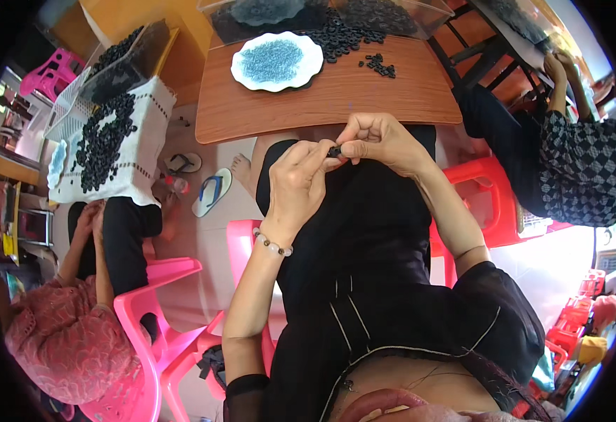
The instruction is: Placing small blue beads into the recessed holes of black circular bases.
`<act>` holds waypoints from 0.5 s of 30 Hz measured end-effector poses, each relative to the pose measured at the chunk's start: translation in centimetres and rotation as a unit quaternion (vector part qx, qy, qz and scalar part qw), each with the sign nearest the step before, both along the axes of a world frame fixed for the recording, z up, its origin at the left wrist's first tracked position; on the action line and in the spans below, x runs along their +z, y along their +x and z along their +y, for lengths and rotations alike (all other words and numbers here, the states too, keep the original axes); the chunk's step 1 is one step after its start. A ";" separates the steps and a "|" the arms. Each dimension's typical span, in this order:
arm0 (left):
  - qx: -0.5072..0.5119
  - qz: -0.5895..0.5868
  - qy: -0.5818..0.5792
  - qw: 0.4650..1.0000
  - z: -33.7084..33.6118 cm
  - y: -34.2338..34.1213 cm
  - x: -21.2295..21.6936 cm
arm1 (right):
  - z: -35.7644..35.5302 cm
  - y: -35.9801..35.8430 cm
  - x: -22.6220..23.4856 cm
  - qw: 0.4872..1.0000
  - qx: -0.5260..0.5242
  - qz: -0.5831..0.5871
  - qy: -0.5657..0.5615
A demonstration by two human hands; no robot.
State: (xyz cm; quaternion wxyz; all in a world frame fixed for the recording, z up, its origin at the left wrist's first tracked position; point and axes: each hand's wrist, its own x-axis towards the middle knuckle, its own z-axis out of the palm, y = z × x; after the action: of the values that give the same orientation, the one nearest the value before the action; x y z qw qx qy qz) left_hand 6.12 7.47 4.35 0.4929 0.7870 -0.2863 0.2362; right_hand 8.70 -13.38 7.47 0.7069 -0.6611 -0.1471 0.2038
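Well, nearest is a beaded bracelet (273, 245) on the left wrist, and beyond it both hands meet just short of the worktop's near edge, above the dark-clothed lap. The left hand (301, 176) grips a small black piece (334, 151) in its fingertips, while the right hand (378, 144) pinches the same piece between thumb and forefinger; a grip from both sides probably suits something so tiny, steadying it where the eyes can follow. Any detail on the piece is too small to make out. The strip along the near edge of the worktop (392, 105) carries nothing, which seems to leave the forearms room. Farther in, toward the left edge, a white scalloped plate (316, 60) holds fine bluish-grey grains (273, 62), its raised rim likely there to stop them rolling away. Right of the plate, a small cluster of black pieces (380, 67) lies apart from the bigger heap (339, 39), which spreads toward the far edge, perhaps so single pieces are easier to pick up. Along that far edge stands a clear bin (227, 29) with more black pieces inside, its walls presumably containing the bulk. Off past the left edge, another worktop bears a white cloth (155, 112) under more black pieces (104, 144).
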 end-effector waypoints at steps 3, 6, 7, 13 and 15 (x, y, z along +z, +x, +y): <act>0.007 -0.002 0.004 1.000 -0.1 -0.3 1.0 | -0.2 -0.1 0.3 1.000 0.017 0.012 0.006; 0.045 -0.008 0.028 0.999 -0.2 -0.9 2.4 | -0.1 -0.6 0.6 0.998 0.037 0.034 0.025; 0.043 -0.010 0.031 0.999 -0.2 -1.0 2.6 | 0.0 -0.9 0.8 0.996 0.051 0.054 0.045; 0.062 -0.059 0.060 0.995 -0.9 -1.9 3.6 | 0.3 -2.1 1.8 0.968 0.127 0.106 0.190; 0.061 -0.072 0.063 0.994 -0.9 -1.9 3.7 | 0.1 -2.0 1.2 0.963 0.135 0.113 0.203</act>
State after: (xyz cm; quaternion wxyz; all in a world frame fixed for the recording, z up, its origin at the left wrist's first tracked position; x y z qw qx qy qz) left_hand 4.19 6.54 8.04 0.4052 0.8134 -0.2871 0.3030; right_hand 6.66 -13.26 8.66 0.8041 -0.4508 -0.1921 0.3366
